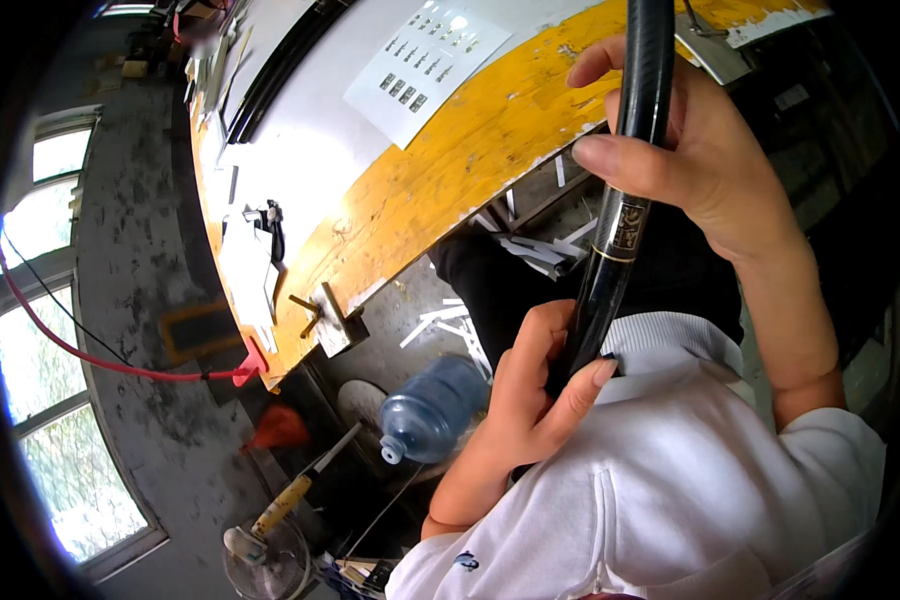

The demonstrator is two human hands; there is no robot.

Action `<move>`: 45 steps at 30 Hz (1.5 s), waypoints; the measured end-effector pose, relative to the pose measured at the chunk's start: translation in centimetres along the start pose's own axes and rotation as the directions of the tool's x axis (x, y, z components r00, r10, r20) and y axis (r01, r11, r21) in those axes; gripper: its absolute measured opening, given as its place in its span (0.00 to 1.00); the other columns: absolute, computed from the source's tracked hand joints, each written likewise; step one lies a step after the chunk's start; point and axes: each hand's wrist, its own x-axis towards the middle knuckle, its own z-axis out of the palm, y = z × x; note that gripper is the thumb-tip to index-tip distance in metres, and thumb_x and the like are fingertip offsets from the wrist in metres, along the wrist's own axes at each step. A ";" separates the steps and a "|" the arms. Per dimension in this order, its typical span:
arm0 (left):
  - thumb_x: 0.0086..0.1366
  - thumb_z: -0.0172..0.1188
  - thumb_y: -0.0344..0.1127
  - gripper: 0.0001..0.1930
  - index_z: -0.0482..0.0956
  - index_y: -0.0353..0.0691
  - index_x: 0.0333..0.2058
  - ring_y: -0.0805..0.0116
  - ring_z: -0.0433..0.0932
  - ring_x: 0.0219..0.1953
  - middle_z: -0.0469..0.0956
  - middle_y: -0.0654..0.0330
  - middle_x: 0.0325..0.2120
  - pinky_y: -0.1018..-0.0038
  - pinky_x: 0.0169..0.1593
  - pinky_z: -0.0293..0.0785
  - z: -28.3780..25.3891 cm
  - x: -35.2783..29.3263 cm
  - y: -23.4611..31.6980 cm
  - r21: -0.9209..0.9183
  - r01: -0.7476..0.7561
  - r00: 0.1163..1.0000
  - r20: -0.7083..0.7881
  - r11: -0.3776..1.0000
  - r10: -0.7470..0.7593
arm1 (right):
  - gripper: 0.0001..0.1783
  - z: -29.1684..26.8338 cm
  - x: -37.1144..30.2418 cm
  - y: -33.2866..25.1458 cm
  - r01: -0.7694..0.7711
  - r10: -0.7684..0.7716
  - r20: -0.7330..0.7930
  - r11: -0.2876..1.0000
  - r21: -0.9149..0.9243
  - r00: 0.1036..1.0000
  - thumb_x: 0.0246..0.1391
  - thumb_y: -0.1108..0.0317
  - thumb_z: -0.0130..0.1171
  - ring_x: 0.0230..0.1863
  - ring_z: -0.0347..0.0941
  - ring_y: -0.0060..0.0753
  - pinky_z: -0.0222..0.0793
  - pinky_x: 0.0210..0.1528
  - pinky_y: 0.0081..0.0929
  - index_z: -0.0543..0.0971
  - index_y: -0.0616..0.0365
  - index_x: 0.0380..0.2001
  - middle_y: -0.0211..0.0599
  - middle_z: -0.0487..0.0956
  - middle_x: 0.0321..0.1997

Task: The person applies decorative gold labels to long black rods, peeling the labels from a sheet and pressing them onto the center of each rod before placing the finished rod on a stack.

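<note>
A long black glossy rod (618,215) with a gold band runs from the top of the picture down to my lap. My right hand (695,150) is wrapped around its upper part, thumb across the shaft. Lower down, my left hand (535,390) grips the rod's lower end against my white top. Both hands hold the same rod, which stands nearly upright and tilts slightly to the right at the top.
A yellow-edged workbench (450,170) with a white top carries a printed sheet (425,65) and small tools. On the floor lie a blue water bottle (432,408), white strips (450,325), a red cable (100,360) and a fan (260,555). Windows line the left wall.
</note>
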 end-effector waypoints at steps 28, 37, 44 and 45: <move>0.60 0.58 0.25 0.11 0.79 0.37 0.43 0.54 0.77 0.44 0.79 0.52 0.40 0.65 0.49 0.72 5.2 9.0 1.7 0.679 -0.441 0.897 0.358 0.587 0.259 | 0.52 -38.8 -11.4 7.4 -0.931 -0.052 -0.961 0.242 -0.275 0.270 0.53 0.50 0.60 0.42 0.80 0.46 0.78 0.38 0.37 0.49 0.75 0.68 0.52 0.82 0.41; 0.62 0.56 0.26 0.10 0.79 0.34 0.42 0.55 0.78 0.43 0.79 0.50 0.40 0.65 0.48 0.74 5.3 9.6 1.4 0.729 -0.309 0.951 0.253 0.610 0.180 | 0.48 -45.2 -8.5 9.8 -0.975 0.009 -0.975 0.033 -0.221 0.222 0.54 0.57 0.61 0.44 0.81 0.47 0.77 0.41 0.40 0.50 0.64 0.70 0.50 0.82 0.45; 0.59 0.64 0.29 0.12 0.78 0.37 0.42 0.49 0.76 0.43 0.78 0.52 0.38 0.64 0.46 0.73 5.3 11.3 2.6 0.670 -0.366 0.930 0.296 0.645 0.220 | 0.23 -42.7 -6.8 7.0 -0.947 -0.154 -0.942 0.080 -0.312 0.298 0.60 0.47 0.52 0.49 0.77 0.53 0.74 0.47 0.49 0.81 0.52 0.46 0.46 0.81 0.49; 0.59 0.64 0.27 0.12 0.78 0.35 0.42 0.50 0.76 0.42 0.78 0.51 0.38 0.65 0.46 0.73 5.2 11.5 2.8 0.653 -0.366 0.928 0.309 0.664 0.208 | 0.21 -42.1 -6.4 5.9 -0.928 -0.220 -0.913 0.067 -0.366 0.344 0.61 0.47 0.51 0.47 0.78 0.53 0.74 0.45 0.47 0.80 0.49 0.47 0.44 0.82 0.46</move>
